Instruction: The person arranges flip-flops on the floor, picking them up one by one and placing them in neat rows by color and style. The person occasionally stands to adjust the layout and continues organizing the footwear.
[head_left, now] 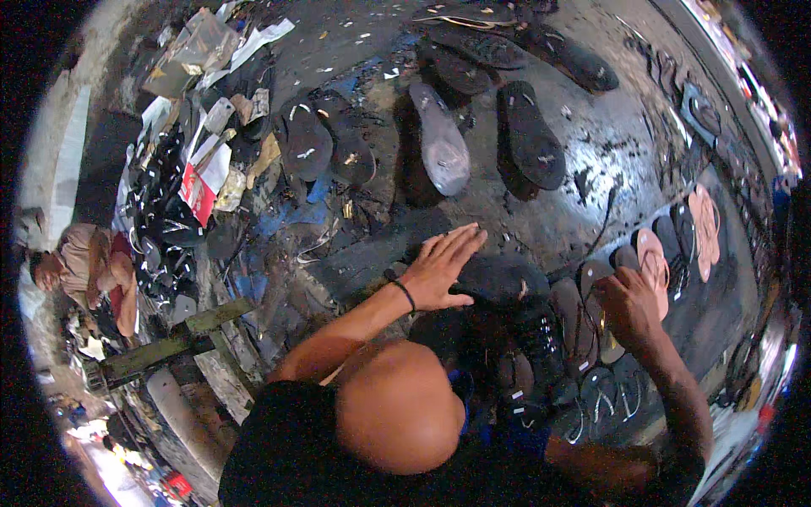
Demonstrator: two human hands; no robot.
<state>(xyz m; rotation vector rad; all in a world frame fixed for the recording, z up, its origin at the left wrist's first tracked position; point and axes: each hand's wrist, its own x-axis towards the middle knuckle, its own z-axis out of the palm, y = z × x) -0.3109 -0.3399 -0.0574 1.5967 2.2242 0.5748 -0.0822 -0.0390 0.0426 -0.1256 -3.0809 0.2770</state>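
Observation:
My left hand (pixel 441 269), with a dark cord round its wrist, is held palm down with its fingers stretched out. It is beside a dark shoe sole (pixel 503 277) and a flat black sheet piece (pixel 372 253). Over a row of sandals at the right, my right hand (pixel 632 311) has its fingers bent and closed. They meet at a brown sandal (pixel 594 275), and what they grip, if anything, is hidden. Just beyond that hand lies a pink flip-flop (pixel 652 253). Black sandals with shiny straps (pixel 604 401) are nearer to me.
Farther off lie a grey sole (pixel 441 139), a black sole (pixel 530 135) and a pair of dark soles (pixel 306 139). Scraps and black straps (pixel 160 228) are heaped at left, near a wooden beam (pixel 177 338). Another person (pixel 97 270) sits at far left.

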